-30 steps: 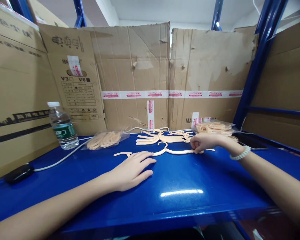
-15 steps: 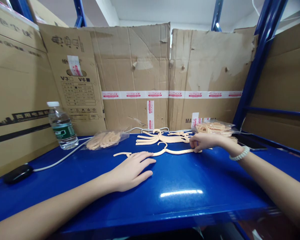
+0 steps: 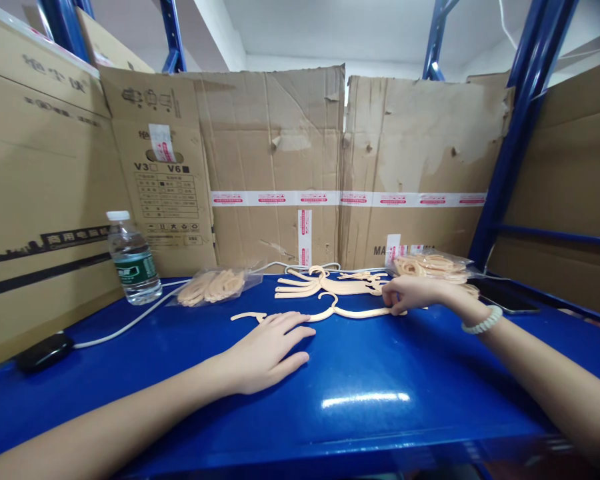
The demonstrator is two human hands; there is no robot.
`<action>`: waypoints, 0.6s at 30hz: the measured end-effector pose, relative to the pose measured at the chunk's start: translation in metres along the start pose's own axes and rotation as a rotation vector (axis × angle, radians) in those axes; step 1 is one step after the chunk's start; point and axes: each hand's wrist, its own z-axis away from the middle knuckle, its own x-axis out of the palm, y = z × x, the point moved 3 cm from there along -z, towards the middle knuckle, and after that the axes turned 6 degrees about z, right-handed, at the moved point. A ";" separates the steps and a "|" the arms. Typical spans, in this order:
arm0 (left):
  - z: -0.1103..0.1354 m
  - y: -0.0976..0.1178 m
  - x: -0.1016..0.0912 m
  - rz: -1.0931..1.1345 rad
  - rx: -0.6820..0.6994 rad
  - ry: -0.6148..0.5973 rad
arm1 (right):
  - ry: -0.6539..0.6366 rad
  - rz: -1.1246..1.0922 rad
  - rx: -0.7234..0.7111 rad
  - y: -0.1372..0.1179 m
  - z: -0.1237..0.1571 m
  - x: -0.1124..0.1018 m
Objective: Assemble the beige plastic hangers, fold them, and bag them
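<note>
A cream clothes hanger [image 3: 363, 313] lies flat on the blue tabletop [image 3: 360, 360], its hook towards the back. My left hand [image 3: 273, 350] rests over the hanger's left arm, fingers stretched out and slightly spread, covering part of it. At the hanger's right end, my right hand [image 3: 409, 293] has its fingers curled in and pinching the tip. Just behind lies a stack of similar hangers [image 3: 300, 288], their arms fanned out at the left. Small cream pieces [image 3: 363, 275] lie behind the stack, partly hidden by my right hand.
Clear bags of cream parts lie at left [image 3: 215, 287] and right [image 3: 433, 263]. A water bottle [image 3: 134, 263] stands at left, near a black device [image 3: 45, 351] with a white cable [image 3: 115, 335]. A dark phone [image 3: 503, 297] lies at right. Cardboard sheets [image 3: 275, 160] wall the back.
The whole view has shifted slightly, so everything sits a little lower in the picture. Both hands keep nearly the same places on the hanger.
</note>
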 end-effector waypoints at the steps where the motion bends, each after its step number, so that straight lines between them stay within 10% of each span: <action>1: 0.000 0.000 0.000 0.003 0.000 -0.001 | 0.008 0.003 -0.002 0.000 0.000 -0.001; 12: 0.000 0.001 0.001 0.014 0.018 0.019 | 0.142 0.058 -0.036 -0.002 0.006 -0.010; 18: 0.000 0.000 0.001 0.038 0.034 0.039 | 0.432 0.101 -0.041 0.002 -0.019 -0.015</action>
